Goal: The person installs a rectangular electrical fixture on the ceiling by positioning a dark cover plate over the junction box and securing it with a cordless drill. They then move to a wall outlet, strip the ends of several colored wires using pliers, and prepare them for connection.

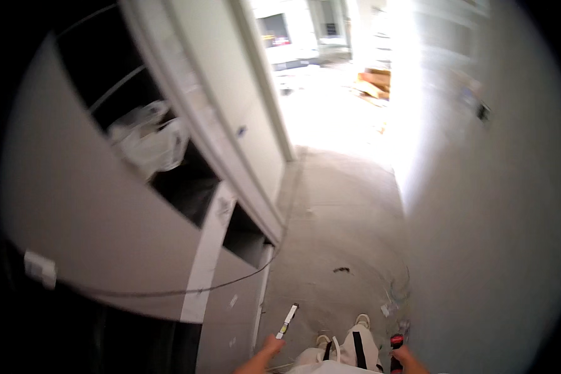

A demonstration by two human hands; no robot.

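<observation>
Near the bottom edge, my left hand [272, 344] is closed around the lower end of a slim white bar-shaped tool [287, 322]. The tool has a yellow-green patch and a dark tip, and it points up and away from me; its exact kind is unclear. Farther right, my right hand [404, 354] grips a red-and-black tool [396, 341], whose lower part runs down along my leg. Fingers and picture edge hide much of it, so its kind does not show. Both tools are held above the floor, on either side of my legs.
A corridor floor [330, 218] leads to a bright room with a brown cardboard box [374, 82]. On the left stands a panelled unit with dark openings, one holding clear plastic wrapping [149, 140]. A dark cable [230, 282] crosses it. A grey wall [480, 237] closes the right; small debris [341, 270] lies ahead.
</observation>
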